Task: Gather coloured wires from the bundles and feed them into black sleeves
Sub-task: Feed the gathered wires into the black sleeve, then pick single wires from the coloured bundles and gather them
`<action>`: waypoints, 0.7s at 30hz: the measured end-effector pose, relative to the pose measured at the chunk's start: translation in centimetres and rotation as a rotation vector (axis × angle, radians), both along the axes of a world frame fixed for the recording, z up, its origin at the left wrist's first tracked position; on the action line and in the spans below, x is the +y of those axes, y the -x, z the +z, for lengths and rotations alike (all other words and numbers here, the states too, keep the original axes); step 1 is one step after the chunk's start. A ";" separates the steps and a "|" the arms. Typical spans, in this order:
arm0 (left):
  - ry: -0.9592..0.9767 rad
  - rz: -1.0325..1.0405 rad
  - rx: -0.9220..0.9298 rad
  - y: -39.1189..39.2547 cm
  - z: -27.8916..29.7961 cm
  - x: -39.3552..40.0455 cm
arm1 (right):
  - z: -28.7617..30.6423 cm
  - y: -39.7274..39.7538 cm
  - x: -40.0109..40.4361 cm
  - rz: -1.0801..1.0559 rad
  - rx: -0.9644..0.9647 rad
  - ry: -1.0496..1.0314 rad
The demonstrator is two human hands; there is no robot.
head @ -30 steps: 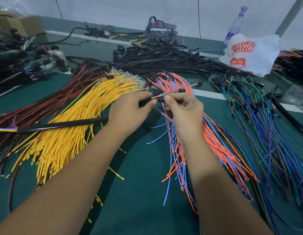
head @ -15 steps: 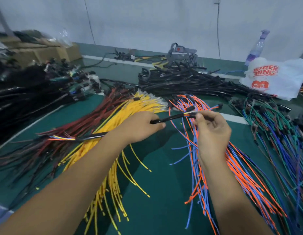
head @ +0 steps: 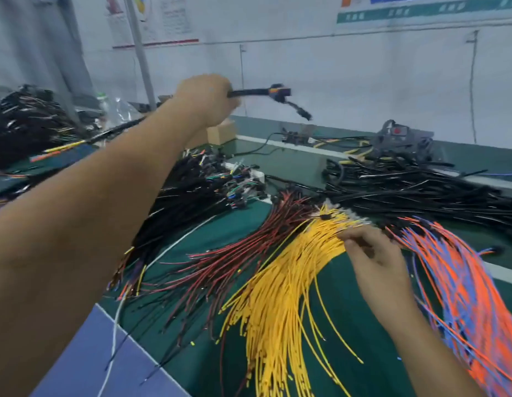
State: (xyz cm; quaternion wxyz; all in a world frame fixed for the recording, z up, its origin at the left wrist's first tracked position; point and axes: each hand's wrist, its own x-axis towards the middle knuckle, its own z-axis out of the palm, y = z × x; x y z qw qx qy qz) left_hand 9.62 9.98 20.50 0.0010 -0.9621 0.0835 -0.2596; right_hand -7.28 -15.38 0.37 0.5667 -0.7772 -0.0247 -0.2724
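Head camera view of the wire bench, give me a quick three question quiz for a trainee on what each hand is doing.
1. True or false: the left hand holds a black sleeved wire assembly raised above the green bench mat.
2. Which loose wire bundle do the right hand fingers touch? A red-and-black wire bundle; B yellow wire bundle; C orange-and-blue wire bundle.
3. Fill in: the pile of empty black sleeves lies toward the ___ of the bench.

Key: 1 true; 2 B; 3 back.
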 end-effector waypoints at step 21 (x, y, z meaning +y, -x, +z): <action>1.049 -0.027 0.432 1.9 -23.6 -7.3 | -5.1 -0.4 -0.3 0.101 0.361 0.066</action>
